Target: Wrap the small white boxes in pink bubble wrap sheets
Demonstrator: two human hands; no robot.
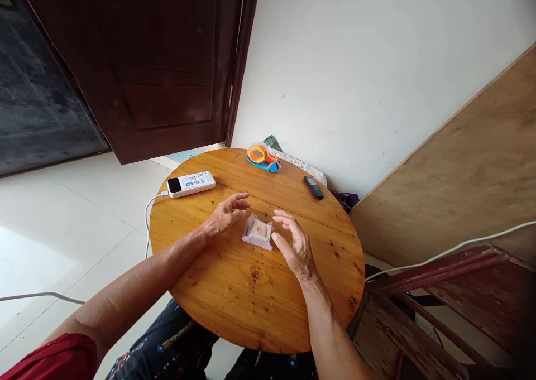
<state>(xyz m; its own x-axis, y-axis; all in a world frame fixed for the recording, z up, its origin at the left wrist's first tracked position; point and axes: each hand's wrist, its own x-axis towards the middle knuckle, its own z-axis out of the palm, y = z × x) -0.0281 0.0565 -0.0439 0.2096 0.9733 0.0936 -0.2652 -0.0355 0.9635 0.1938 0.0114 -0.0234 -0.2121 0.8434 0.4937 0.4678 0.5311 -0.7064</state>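
A small square packet in clear bubble wrap [258, 232] lies on the round wooden table [234, 302], with something pale and a reddish mark showing through. My left hand [228, 213] hovers just to its left, fingers stretched and apart, holding nothing. On the other side, my right hand [294, 245] is open, thumb and fingers spread close to the packet's right edge. Whether the right fingertips touch the wrap, I cannot tell.
A tape dispenser [263, 158] with an orange core stands at the table's far edge. A white device [191, 184] with a cable sits at the left. A dark, blurred-out object [314, 187] lies at the right. Beyond are a dark red door [167, 62] and a white wall [355, 78].
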